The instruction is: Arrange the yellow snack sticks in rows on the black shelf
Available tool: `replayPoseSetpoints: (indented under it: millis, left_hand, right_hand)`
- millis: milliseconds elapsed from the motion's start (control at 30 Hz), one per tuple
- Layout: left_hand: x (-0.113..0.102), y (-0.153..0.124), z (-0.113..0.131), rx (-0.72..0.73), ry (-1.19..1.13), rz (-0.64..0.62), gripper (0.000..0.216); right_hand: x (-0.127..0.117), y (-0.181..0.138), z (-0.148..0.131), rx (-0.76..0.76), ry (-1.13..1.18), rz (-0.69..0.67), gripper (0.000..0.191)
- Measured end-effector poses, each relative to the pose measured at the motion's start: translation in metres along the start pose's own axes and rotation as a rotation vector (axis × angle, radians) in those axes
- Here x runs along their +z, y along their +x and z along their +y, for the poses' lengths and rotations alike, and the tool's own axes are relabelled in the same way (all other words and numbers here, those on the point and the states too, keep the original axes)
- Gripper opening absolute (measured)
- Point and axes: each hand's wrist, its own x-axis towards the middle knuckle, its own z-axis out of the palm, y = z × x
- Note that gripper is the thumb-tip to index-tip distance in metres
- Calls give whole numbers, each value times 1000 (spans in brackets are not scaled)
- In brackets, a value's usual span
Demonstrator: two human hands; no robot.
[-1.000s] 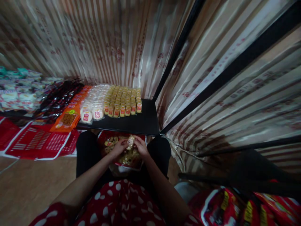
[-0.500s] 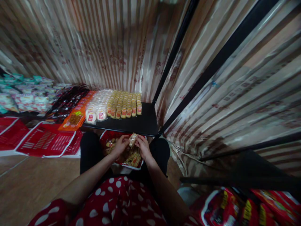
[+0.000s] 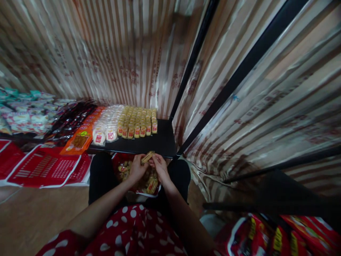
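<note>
Between both hands is a small yellowish snack packet point(image 3: 147, 156) in clear wrapping. My left hand point(image 3: 138, 168) has its fingers closed on the packet's left end. The fingertips of my right hand point(image 3: 159, 166) pinch its right end. Under the hands, a red basket point(image 3: 115, 158) with a white rim sits between my knees, with several similar packets point(image 3: 151, 185) lying loose in it. Beyond it, rows of yellow snack packets point(image 3: 137, 122) with red labels stand upright on the black shelf point(image 3: 165, 137).
White round packets point(image 3: 106, 129), an orange bag point(image 3: 77, 140), dark packets point(image 3: 69, 119) and white-and-green packets point(image 3: 25, 113) line the shelf leftward. Red baskets point(image 3: 50, 165) lie at the left. Black poles point(image 3: 195, 57) cross a striped curtain point(image 3: 128, 53). Red bags point(image 3: 282, 234) are at lower right.
The packet has turned from more upright to a flatter slant, and its narrow side now shows. Both hands stay on it above the basket. The view has shifted slightly.
</note>
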Motion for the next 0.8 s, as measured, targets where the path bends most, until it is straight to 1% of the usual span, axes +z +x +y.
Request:
replayPoseSetpoints:
  millis: [67, 133, 200, 233, 333, 400, 467, 567, 633, 700, 800]
  left_hand:
    - [-3, 10, 1, -43, -31, -6, 24]
    - [-7, 21, 4, -78, -73, -26, 22]
    - [-13, 31, 8, -112, -146, -84, 21]
    - [-15, 37, 10, -133, -199, -133, 21]
    - [-20, 51, 16, -213, -374, -272, 26]
    - [-21, 61, 19, -252, -441, -305, 31]
    - [-21, 71, 22, -259, -448, -310, 34]
    - [-18, 87, 24, -204, -355, -329, 37]
    - [-16, 98, 26, -118, -248, -345, 36]
    - [-13, 109, 31, -14, -130, -356, 33]
    - [-8, 127, 41, 121, 15, -378, 28]
  right_hand:
    - [-6, 6, -1, -54, -84, 28, 34]
    - [-12, 13, -1, -147, -220, 92, 34]
    - [-18, 19, -3, -243, -344, 144, 37]
    - [-20, 23, -4, -279, -384, 153, 39]
    - [-24, 29, -10, -327, -425, 106, 41]
    - [-25, 31, -16, -336, -463, 69, 41]
    - [-26, 32, -24, -364, -541, 53, 38]
    - [-27, 34, -38, -474, -712, 85, 38]
    - [-27, 36, -46, -574, -819, 97, 40]
    - [-27, 41, -52, -648, -886, 76, 42]
    - [-27, 52, -59, -655, -897, 69, 44]
